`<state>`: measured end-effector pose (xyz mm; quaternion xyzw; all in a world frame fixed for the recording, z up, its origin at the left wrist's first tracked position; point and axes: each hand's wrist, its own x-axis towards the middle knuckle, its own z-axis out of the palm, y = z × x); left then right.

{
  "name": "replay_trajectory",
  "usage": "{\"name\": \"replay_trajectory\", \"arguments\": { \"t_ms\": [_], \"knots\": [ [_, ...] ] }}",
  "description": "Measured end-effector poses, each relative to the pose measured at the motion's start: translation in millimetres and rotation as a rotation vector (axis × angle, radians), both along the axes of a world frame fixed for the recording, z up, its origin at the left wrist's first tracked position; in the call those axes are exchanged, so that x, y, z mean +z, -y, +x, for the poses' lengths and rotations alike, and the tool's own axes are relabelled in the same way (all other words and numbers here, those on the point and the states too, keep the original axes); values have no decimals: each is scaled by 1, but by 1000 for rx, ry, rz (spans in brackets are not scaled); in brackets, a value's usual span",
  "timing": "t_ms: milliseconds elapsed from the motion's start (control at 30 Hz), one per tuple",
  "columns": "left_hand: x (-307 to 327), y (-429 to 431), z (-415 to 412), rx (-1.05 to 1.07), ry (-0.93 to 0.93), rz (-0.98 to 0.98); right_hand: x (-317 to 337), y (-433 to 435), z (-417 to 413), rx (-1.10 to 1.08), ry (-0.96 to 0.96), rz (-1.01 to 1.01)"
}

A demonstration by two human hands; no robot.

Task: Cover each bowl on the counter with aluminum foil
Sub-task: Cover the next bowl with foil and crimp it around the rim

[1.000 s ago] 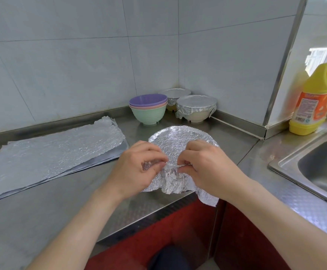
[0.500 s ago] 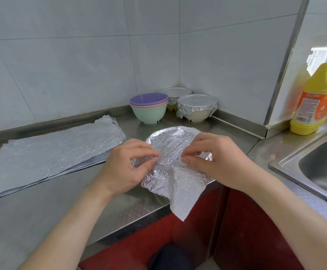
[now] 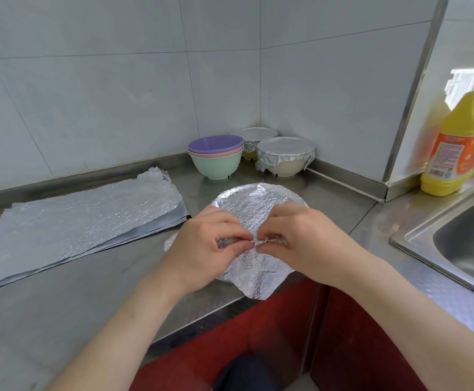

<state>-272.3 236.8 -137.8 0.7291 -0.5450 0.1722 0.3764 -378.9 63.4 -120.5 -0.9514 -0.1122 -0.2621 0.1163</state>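
Left of the blurred-label bottle (image 3: 456, 148), left hand (image 3: 203, 251) and right hand (image 3: 307, 239) pinch foil (image 3: 254, 203).

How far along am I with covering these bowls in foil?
Done: the white bowl and yellow bowl in the corner are covered. In hand: the left hand and right hand pinch foil over a third. Remaining: the stacked bowls, uncovered, near spare foil sheets.

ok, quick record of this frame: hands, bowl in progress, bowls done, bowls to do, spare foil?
left hand: pinches near edge of foil cover
right hand: pinches same edge, beside left
in progress: foil cover over front bowl (bowl itself hidden), near corner hanging loose
done: white bowl, yellowish bowl, both foil-topped, in corner
to do: stacked bowls, three, uncovered
spare: foil sheets lying flat, far left
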Motion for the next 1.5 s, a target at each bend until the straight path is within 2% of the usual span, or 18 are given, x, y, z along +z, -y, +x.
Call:
{"name": "replay_trajectory", "arguments": {
  "t_ms": [133, 233, 367, 500, 633, 767, 967, 1033, 1100, 1167, 1200, 1300, 1500],
  "knots": [
    [-5, 5, -1, 28, 171, 32, -8, -3, 5, 16, 102, -138],
    [-8, 7, 0, 52, 227, 16, -11, -8, 9, -41, 117, -188],
    [-1, -2, 4, 33, 126, 35, -8, -15, 7, -40, 92, -130],
    [14, -8, 10, 87, -82, 92, 5, -13, 1, -76, -101, 74],
    [29, 8, 13, 218, -132, 412, 12, 3, 5, -161, -272, 64],
    [40, 23, 18, 225, -43, 765, 9, 14, 12, -211, -437, -66],
    [42, 30, 30, 185, -114, 1000, 9, 16, 17, -210, -502, -58],
    [40, 31, 34, 151, -149, 910, 10, 17, 17, -212, -456, 19],
    [39, 31, 37, 161, -213, 649, 14, 21, 20, -251, -334, 185],
    [40, 32, 41, 291, -211, 375, 17, 27, 26, -311, -218, 339],
    [41, 33, 43, 365, -189, 303, 18, 31, 30, -333, -179, 392],
    [42, 38, 55, 473, -203, 288, 20, 43, 51, -398, -149, 504],
    [42, 56, 73, 508, -273, 380, 27, 49, 92, -456, -289, 461]
  ]
}}
